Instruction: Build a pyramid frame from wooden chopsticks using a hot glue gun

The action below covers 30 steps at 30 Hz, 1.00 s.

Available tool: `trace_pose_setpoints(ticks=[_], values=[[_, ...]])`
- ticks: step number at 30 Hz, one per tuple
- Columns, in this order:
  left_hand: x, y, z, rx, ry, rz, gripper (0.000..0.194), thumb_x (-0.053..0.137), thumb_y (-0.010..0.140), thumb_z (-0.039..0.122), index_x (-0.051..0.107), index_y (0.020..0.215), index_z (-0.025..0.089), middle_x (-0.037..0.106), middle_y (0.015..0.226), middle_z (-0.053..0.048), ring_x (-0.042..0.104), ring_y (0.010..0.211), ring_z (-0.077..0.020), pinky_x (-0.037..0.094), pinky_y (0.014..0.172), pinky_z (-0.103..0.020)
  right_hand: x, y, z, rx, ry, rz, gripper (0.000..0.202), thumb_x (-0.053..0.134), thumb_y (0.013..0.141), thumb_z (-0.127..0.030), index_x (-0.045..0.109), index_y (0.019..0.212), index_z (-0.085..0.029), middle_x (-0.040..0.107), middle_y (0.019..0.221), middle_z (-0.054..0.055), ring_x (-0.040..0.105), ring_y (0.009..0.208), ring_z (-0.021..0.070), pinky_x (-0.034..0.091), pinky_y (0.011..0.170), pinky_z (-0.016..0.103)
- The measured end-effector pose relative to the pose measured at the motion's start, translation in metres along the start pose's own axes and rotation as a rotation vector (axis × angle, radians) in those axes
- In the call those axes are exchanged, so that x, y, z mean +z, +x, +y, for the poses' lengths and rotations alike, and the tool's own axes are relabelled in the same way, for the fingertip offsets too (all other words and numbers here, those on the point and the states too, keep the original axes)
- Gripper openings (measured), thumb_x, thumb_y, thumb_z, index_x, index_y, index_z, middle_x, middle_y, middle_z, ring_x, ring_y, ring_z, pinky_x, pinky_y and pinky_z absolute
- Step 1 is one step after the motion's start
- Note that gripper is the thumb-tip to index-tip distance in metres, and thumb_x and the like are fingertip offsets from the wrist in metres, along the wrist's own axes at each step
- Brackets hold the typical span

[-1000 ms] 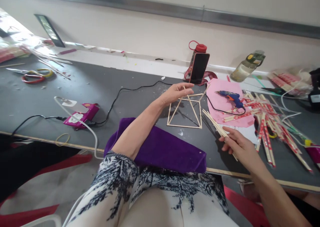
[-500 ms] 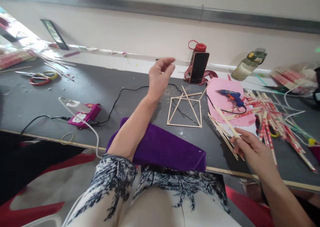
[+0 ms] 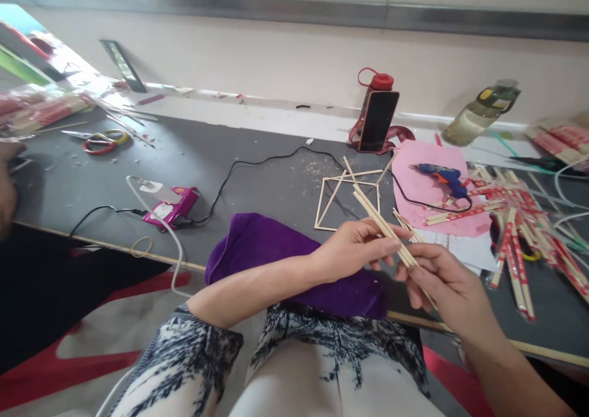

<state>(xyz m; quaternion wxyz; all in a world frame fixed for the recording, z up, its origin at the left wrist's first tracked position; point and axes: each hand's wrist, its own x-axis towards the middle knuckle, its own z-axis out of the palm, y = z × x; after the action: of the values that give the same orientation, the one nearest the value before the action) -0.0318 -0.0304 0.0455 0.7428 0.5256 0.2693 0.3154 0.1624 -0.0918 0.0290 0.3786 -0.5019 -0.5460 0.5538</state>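
Note:
A small bundle of pale wooden chopsticks [image 3: 377,218] is held between both hands, slanting up and away to the left. My left hand [image 3: 354,248] grips it around the middle, thumb on top. Lower down, the fingers of my right hand [image 3: 442,276] are closed round its near end. Just beyond the bundle lies a frame of glued sticks [image 3: 321,203], a square with slanted sticks rising from it, partly hidden by my left hand and the bundle. A few loose sticks [image 3: 405,222] show behind my right hand.
A blue glue gun [image 3: 439,176] rests on pink paper [image 3: 409,159]. Red-wrapped chopsticks [image 3: 515,263] are heaped at right. A phone [image 3: 378,121] leans on a red-capped bottle [image 3: 381,81]. Purple cloth [image 3: 262,245], a power strip [image 3: 172,207], cables and scissors [image 3: 99,142] lie leftward. Another person's hand [image 3: 6,190] shows.
My left hand has come down from above the stick frame to the bundle of chopsticks and closed on it. My right hand has moved slightly left. The view has shifted a little.

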Motion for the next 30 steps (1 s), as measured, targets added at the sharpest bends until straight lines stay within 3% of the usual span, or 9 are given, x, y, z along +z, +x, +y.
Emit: trace_pose_setpoints(ticks=[4,10,15,19,22,27,30], values=[[-0.009,0.004,0.002,0.001,-0.076,0.089,0.029,0.067,0.076,0.039,0.072,0.093,0.015,0.069,0.077,-0.006,0.062,0.068,-0.0103,0.048,0.059,-0.020,-0.001,-0.001,0.009,0.070,-0.036,0.026,0.023,0.054,0.087,-0.040,0.057,0.104,-0.024,0.065,0.079,0.002,0.056,0.050,0.0105,0.042,0.041,0.022],[-0.019,0.008,0.014,0.030,-0.020,0.288,0.030,0.069,0.074,0.039,0.073,0.089,0.013,0.070,0.071,-0.007,0.064,0.066,-0.0119,0.048,0.058,-0.020,-0.010,-0.006,0.017,0.082,-0.106,0.180,0.021,0.058,0.084,-0.040,0.062,0.098,-0.024,0.066,0.077,0.002,0.057,0.053,0.0119,0.044,0.044,0.023],[-0.017,0.011,0.019,0.075,0.095,0.252,0.028,0.071,0.072,0.038,0.074,0.086,0.014,0.070,0.072,-0.006,0.062,0.064,-0.0102,0.049,0.059,-0.020,-0.017,-0.003,0.017,-0.007,-0.356,0.115,0.021,0.059,0.083,-0.040,0.068,0.095,-0.026,0.070,0.089,0.004,0.065,0.078,0.0178,0.052,0.065,0.027],[-0.015,0.016,0.021,0.087,0.159,0.188,0.026,0.069,0.074,0.038,0.074,0.087,0.016,0.071,0.085,-0.006,0.062,0.067,-0.0094,0.050,0.062,-0.020,-0.020,0.002,0.022,0.007,-0.328,0.124,0.025,0.055,0.085,-0.041,0.066,0.101,-0.026,0.070,0.088,0.003,0.064,0.067,0.0158,0.049,0.053,0.025],[-0.011,0.022,0.015,0.088,0.173,0.158,0.026,0.069,0.075,0.037,0.073,0.089,0.016,0.071,0.086,-0.006,0.061,0.067,-0.0084,0.050,0.062,-0.019,-0.021,0.001,0.024,-0.055,-0.382,0.110,0.028,0.052,0.087,-0.040,0.061,0.110,-0.027,0.069,0.089,0.002,0.063,0.069,0.0153,0.049,0.058,0.025],[0.001,0.022,0.008,-0.047,0.205,0.067,0.034,0.063,0.078,0.040,0.069,0.101,0.015,0.070,0.083,-0.007,0.064,0.065,-0.0107,0.049,0.054,-0.019,-0.029,-0.023,0.029,-0.091,-0.599,0.116,0.021,0.043,0.090,-0.038,0.060,0.092,-0.026,0.058,0.060,-0.002,0.054,0.054,0.0135,0.044,0.055,0.025],[-0.010,0.009,0.023,-0.068,0.331,0.073,0.033,0.065,0.076,0.037,0.070,0.102,0.017,0.071,0.082,-0.006,0.063,0.060,-0.0104,0.049,0.054,-0.020,-0.049,-0.045,0.039,0.002,-0.664,0.238,0.024,0.041,0.090,-0.042,0.059,0.090,-0.026,0.056,0.057,-0.003,0.053,0.048,0.0132,0.042,0.049,0.025]])
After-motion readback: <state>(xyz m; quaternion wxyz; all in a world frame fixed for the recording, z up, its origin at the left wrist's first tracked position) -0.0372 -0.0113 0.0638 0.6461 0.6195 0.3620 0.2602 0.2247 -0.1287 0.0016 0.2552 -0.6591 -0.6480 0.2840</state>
